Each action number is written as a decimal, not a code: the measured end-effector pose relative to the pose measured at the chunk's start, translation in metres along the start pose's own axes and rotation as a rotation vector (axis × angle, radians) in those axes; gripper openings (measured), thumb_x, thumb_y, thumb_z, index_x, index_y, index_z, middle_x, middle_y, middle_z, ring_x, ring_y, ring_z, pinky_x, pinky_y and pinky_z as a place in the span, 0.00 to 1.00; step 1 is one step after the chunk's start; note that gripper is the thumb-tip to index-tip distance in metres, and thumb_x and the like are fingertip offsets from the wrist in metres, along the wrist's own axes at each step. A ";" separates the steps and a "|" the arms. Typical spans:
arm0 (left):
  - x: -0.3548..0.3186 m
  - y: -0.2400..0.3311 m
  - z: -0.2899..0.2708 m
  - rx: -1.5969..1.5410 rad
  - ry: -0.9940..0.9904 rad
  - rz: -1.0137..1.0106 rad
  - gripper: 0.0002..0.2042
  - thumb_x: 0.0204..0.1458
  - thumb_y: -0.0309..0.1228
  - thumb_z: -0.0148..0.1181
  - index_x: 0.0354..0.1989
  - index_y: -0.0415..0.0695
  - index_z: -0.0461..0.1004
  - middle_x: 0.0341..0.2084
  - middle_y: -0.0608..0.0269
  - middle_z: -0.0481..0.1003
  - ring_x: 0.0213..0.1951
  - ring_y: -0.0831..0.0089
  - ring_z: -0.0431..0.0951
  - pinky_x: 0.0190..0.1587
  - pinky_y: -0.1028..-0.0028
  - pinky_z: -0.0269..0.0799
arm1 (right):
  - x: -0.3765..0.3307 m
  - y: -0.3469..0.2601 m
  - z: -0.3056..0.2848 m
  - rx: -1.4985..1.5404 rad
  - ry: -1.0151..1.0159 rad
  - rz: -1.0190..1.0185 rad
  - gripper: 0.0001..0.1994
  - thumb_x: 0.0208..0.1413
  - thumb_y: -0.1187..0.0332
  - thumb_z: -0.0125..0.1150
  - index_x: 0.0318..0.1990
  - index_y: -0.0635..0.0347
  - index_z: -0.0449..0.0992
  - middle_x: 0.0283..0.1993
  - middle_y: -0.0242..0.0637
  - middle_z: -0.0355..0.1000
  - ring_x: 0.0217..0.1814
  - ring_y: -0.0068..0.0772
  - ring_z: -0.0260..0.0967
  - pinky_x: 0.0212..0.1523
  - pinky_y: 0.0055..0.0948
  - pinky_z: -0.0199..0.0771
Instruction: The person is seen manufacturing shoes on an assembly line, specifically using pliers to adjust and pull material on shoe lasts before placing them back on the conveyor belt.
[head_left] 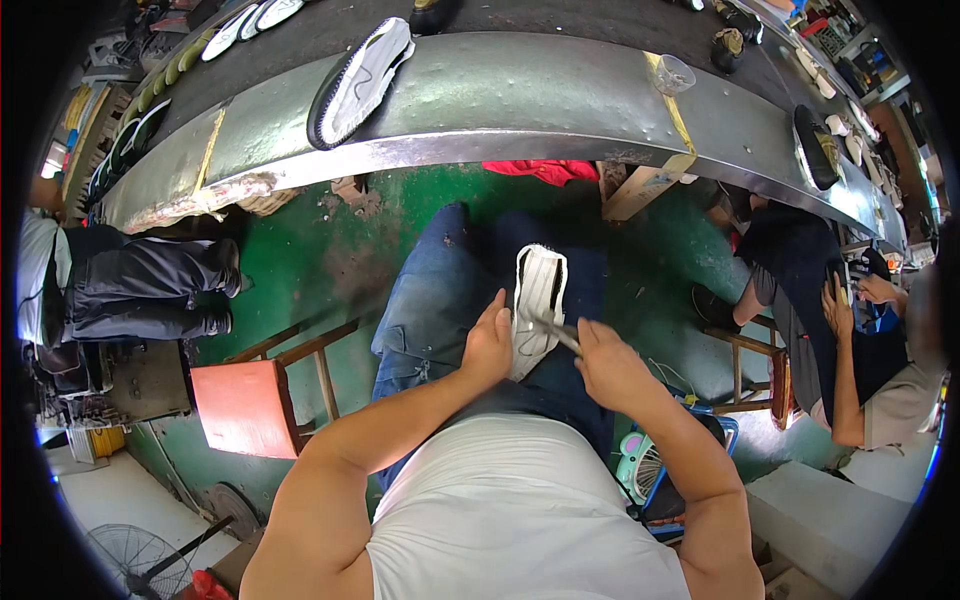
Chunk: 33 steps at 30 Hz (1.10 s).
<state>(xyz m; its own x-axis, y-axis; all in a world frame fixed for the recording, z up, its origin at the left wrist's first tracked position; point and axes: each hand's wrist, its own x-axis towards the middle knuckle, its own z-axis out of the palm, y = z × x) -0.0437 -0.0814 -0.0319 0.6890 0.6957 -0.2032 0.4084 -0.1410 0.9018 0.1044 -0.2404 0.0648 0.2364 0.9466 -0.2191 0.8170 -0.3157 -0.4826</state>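
Observation:
On my lap a white shoe upper [540,285] stands with its toe pointing away from me, dark along part of its opening. My left hand [490,342] grips it by its left side, the fingers pressed against the edge. In my right hand [608,366] is a hammer-like metal tool [564,335]; its head is blurred over the lower part of the upper, so I cannot tell if it touches. My fingers are wrapped round the tool's handle.
Ahead runs a metal-edged workbench [500,90] bearing another white upper [370,80], a clear cup [673,75] and a dark shoe [815,147]. A red-topped stool [243,408] stands at left, a small green fan [640,465] at right. People sit on both sides.

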 end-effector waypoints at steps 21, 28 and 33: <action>0.018 0.026 -0.022 0.473 -0.426 0.259 0.27 0.65 0.36 0.45 0.73 0.55 0.53 0.68 0.21 0.44 0.58 0.31 0.68 0.63 0.58 0.67 | 0.059 0.026 -0.005 0.183 0.050 0.139 0.18 0.67 0.58 0.49 0.42 0.68 0.72 0.41 0.56 0.75 0.44 0.61 0.73 0.46 0.50 0.73; -0.015 0.014 -0.031 0.077 -0.304 0.020 0.34 0.61 0.35 0.55 0.73 0.41 0.50 0.72 0.30 0.43 0.68 0.40 0.59 0.69 0.64 0.57 | 0.043 0.032 -0.011 0.207 -0.095 0.223 0.19 0.67 0.56 0.48 0.39 0.68 0.72 0.37 0.58 0.75 0.42 0.62 0.74 0.45 0.52 0.72; -0.014 0.012 -0.037 0.215 -0.382 0.029 0.44 0.55 0.37 0.64 0.75 0.43 0.43 0.68 0.32 0.56 0.71 0.51 0.57 0.70 0.69 0.53 | 0.013 0.018 0.008 0.416 -0.034 0.188 0.19 0.68 0.56 0.47 0.40 0.67 0.72 0.38 0.57 0.75 0.43 0.63 0.72 0.44 0.52 0.71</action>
<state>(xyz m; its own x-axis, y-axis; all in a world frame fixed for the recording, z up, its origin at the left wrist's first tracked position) -0.0703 -0.0664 -0.0041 0.8575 0.3842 -0.3422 0.4733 -0.3282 0.8175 0.1174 -0.2341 0.0464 0.3372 0.8700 -0.3596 0.4789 -0.4874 -0.7301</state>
